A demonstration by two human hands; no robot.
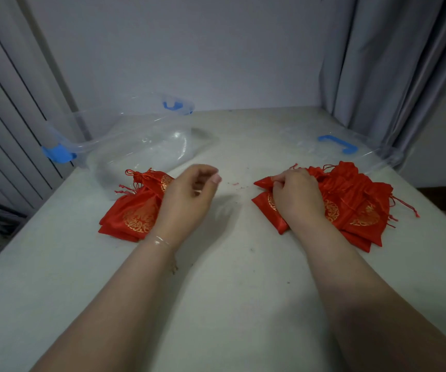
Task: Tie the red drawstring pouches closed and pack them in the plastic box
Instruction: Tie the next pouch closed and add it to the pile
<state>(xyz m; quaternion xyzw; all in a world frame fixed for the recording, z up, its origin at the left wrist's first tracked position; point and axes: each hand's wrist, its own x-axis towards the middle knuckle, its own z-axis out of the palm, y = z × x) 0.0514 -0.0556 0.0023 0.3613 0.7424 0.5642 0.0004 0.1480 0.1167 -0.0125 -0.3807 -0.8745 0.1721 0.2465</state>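
Two piles of red satin pouches with gold emblems lie on the white table. The left pile [131,210] has its drawstrings pulled tight at the top. The right pile [356,205] is bigger and looser. My right hand [295,196] rests on the right pile and pinches the edge of the top pouch [263,182]. Above the table, just right of the left pile, hovers my left hand [189,194], its fingers curled loosely and holding nothing. The clear plastic box [135,146] with blue latches stands behind the left pile, with no pouches visible inside.
The clear lid [350,146] with a blue handle lies flat at the back right. Grey curtains hang on the right, and a ribbed wall panel runs along the left. Small red thread scraps [239,185] lie between the hands.
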